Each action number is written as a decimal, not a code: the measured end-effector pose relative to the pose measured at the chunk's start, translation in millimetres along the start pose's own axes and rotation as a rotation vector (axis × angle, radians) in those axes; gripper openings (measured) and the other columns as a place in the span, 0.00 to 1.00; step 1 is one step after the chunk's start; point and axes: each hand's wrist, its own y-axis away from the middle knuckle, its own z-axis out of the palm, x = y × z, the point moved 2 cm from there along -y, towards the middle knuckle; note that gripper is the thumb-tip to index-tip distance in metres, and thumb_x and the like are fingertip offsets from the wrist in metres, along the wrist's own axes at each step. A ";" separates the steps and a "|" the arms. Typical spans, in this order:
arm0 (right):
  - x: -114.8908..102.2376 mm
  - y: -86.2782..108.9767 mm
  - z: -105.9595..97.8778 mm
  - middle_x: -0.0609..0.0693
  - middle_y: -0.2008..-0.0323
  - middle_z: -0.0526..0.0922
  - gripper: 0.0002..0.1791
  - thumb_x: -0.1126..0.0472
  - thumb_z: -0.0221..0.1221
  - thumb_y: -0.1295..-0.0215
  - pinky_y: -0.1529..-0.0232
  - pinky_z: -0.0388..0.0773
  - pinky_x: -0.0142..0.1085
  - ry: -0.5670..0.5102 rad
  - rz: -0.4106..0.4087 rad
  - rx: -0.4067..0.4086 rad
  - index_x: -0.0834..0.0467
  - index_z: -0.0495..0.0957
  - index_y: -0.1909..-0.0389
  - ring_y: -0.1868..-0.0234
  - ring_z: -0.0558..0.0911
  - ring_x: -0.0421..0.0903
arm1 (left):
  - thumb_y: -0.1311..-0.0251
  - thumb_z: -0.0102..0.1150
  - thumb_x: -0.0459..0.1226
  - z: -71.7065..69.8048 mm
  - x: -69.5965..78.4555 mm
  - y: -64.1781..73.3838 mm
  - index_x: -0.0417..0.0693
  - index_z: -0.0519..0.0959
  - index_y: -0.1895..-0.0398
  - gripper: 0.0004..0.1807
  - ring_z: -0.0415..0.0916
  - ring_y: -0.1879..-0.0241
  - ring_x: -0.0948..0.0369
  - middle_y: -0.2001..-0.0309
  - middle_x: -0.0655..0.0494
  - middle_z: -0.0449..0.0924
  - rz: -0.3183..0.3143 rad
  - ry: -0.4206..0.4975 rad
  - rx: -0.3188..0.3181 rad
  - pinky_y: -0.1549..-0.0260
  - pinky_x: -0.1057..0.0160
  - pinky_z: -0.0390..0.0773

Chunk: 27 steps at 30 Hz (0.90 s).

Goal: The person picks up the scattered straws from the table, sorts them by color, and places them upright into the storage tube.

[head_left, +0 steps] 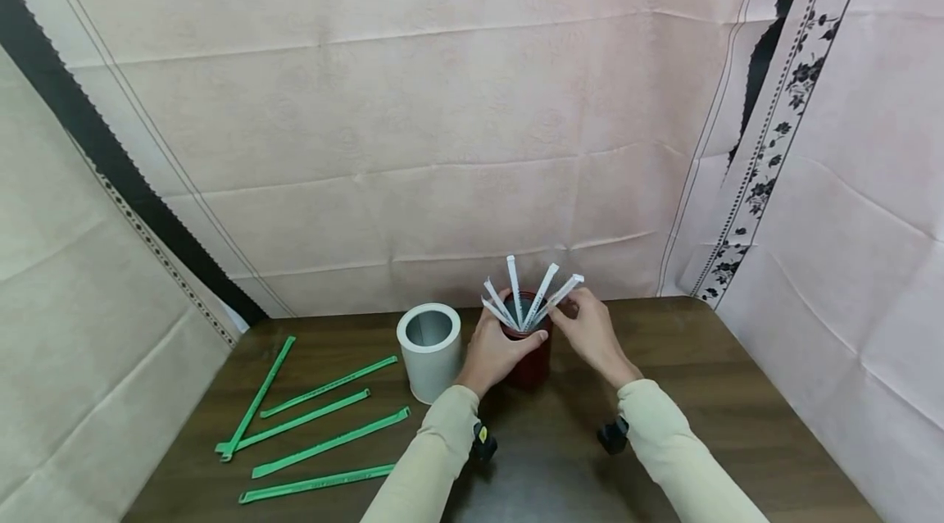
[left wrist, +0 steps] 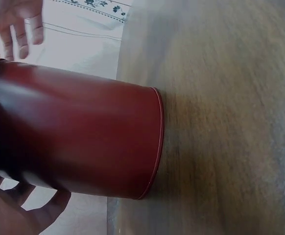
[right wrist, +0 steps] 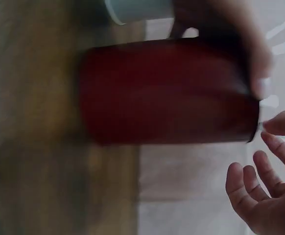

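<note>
A dark red cylindrical cup [head_left: 534, 366] stands upright on the table. Several narrow white wrapped sticks with printing [head_left: 542, 290] fan out of its mouth. My left hand [head_left: 492, 352] grips the cup from its left, with the thumb across the near side of the rim. On the right of the rim, my right hand [head_left: 592, 336] pinches the rightmost white stick between thumb and forefinger; its other fingers are spread loosely, as the right wrist view shows. In the left wrist view the red cup [left wrist: 83, 132] hides most of the gripping hand.
A pale grey cylindrical cup [head_left: 430, 363] stands just left of the red one. Several long green wrapped sticks [head_left: 332, 441] lie on the left of the brown table [head_left: 737, 408], two of them overlapping at one end. Pale cloth walls [head_left: 457, 121] enclose the back and sides.
</note>
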 end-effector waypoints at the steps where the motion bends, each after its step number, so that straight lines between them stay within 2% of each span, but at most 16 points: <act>1: 4.0 2.4 0.8 0.57 0.58 0.80 0.11 0.62 0.63 0.36 0.54 0.76 0.45 -0.011 0.011 0.001 0.62 0.82 0.55 0.56 0.80 0.53 | 0.55 0.69 0.66 -0.7 -0.1 0.5 0.60 0.60 0.25 0.54 0.74 0.40 0.57 0.33 0.53 0.69 0.002 -0.011 0.000 0.41 0.46 0.73; 4: 11.1 8.2 0.9 0.60 0.53 0.77 0.18 0.67 0.61 0.38 0.49 0.74 0.49 -0.047 0.019 -0.009 0.66 0.76 0.47 0.51 0.78 0.57 | 0.54 0.65 0.70 -2.8 -0.3 1.6 0.59 0.59 0.24 0.55 0.72 0.38 0.56 0.30 0.51 0.66 0.006 -0.032 -0.017 0.39 0.45 0.72; 7: 12.6 12.9 3.8 0.63 0.44 0.72 0.30 0.67 0.62 0.40 0.43 0.71 0.53 -0.072 0.001 -0.080 0.67 0.67 0.36 0.44 0.74 0.60 | 0.51 0.61 0.72 -7.1 -0.3 3.4 0.58 0.57 0.23 0.55 0.67 0.33 0.54 0.27 0.50 0.61 -0.009 -0.035 -0.051 0.37 0.44 0.69; 10: 11.0 16.7 12.2 0.65 0.33 0.62 0.45 0.55 0.67 0.38 0.37 0.67 0.59 -0.094 -0.010 -0.189 0.64 0.56 0.26 0.34 0.67 0.62 | 0.45 0.56 0.71 -12.0 1.9 5.5 0.56 0.55 0.22 0.52 0.63 0.30 0.52 0.24 0.49 0.56 -0.032 -0.020 -0.082 0.35 0.43 0.66; 12: 11.4 19.5 17.7 0.64 0.28 0.54 0.53 0.45 0.68 0.40 0.35 0.63 0.62 -0.114 -0.003 -0.231 0.60 0.49 0.23 0.29 0.61 0.62 | 0.41 0.52 0.70 -12.4 6.3 6.7 0.56 0.53 0.21 0.51 0.60 0.28 0.52 0.23 0.49 0.53 -0.049 -0.006 -0.107 0.34 0.42 0.64; 14: 13.9 22.4 20.9 0.62 0.26 0.50 0.57 0.39 0.68 0.43 0.34 0.61 0.62 -0.124 0.016 -0.219 0.57 0.47 0.22 0.27 0.57 0.61 | 0.39 0.49 0.70 -9.9 14.3 8.7 0.55 0.50 0.20 0.51 0.57 0.27 0.53 0.22 0.51 0.50 -0.059 -0.002 -0.146 0.32 0.44 0.62; 16: 16.8 24.9 24.6 0.60 0.25 0.50 0.57 0.38 0.68 0.43 0.33 0.60 0.62 -0.126 0.036 -0.180 0.56 0.47 0.22 0.26 0.57 0.60 | 0.39 0.46 0.71 -11.7 24.2 13.8 0.56 0.47 0.20 0.52 0.57 0.27 0.54 0.21 0.53 0.49 -0.076 -0.011 -0.186 0.32 0.45 0.62; 18: 19.5 27.6 26.5 0.59 0.26 0.53 0.55 0.38 0.67 0.42 0.34 0.61 0.62 -0.113 0.046 -0.141 0.57 0.49 0.22 0.27 0.58 0.59 | 0.40 0.45 0.72 -18.6 34.9 21.0 0.54 0.46 0.20 0.53 0.62 0.29 0.55 0.23 0.52 0.54 -0.078 -0.056 -0.203 0.34 0.48 0.66; 21: 20.7 29.9 28.9 0.58 0.27 0.57 0.54 0.35 0.66 0.42 0.34 0.63 0.61 -0.080 0.054 -0.127 0.57 0.54 0.24 0.29 0.62 0.58 | 0.38 0.52 0.68 -47.1 49.9 33.7 0.47 0.58 0.23 0.49 0.74 0.37 0.54 0.31 0.49 0.69 -0.048 -0.106 -0.168 0.42 0.50 0.74; 23: 19.4 29.9 29.6 0.57 0.28 0.58 0.54 0.32 0.65 0.44 0.35 0.64 0.60 -0.053 0.049 -0.139 0.57 0.56 0.25 0.30 0.64 0.58 | 0.38 0.57 0.63 -74.9 55.3 39.6 0.47 0.69 0.30 0.41 0.77 0.42 0.55 0.38 0.50 0.77 -0.011 -0.140 -0.094 0.46 0.51 0.77; 25: 17.7 28.6 29.3 0.56 0.28 0.59 0.54 0.29 0.63 0.45 0.36 0.66 0.60 -0.028 0.044 -0.147 0.57 0.59 0.26 0.31 0.66 0.58 | 0.39 0.61 0.59 -103.8 54.3 42.5 0.52 0.75 0.36 0.33 0.77 0.43 0.54 0.41 0.54 0.79 0.023 -0.183 -0.010 0.46 0.51 0.76; 27: 17.5 27.3 28.2 0.55 0.29 0.60 0.54 0.27 0.62 0.45 0.38 0.67 0.60 0.002 0.045 -0.152 0.57 0.60 0.27 0.33 0.67 0.58 | 0.41 0.63 0.60 -128.3 44.8 42.9 0.58 0.75 0.36 0.32 0.74 0.40 0.55 0.39 0.58 0.76 0.021 -0.230 0.056 0.44 0.49 0.74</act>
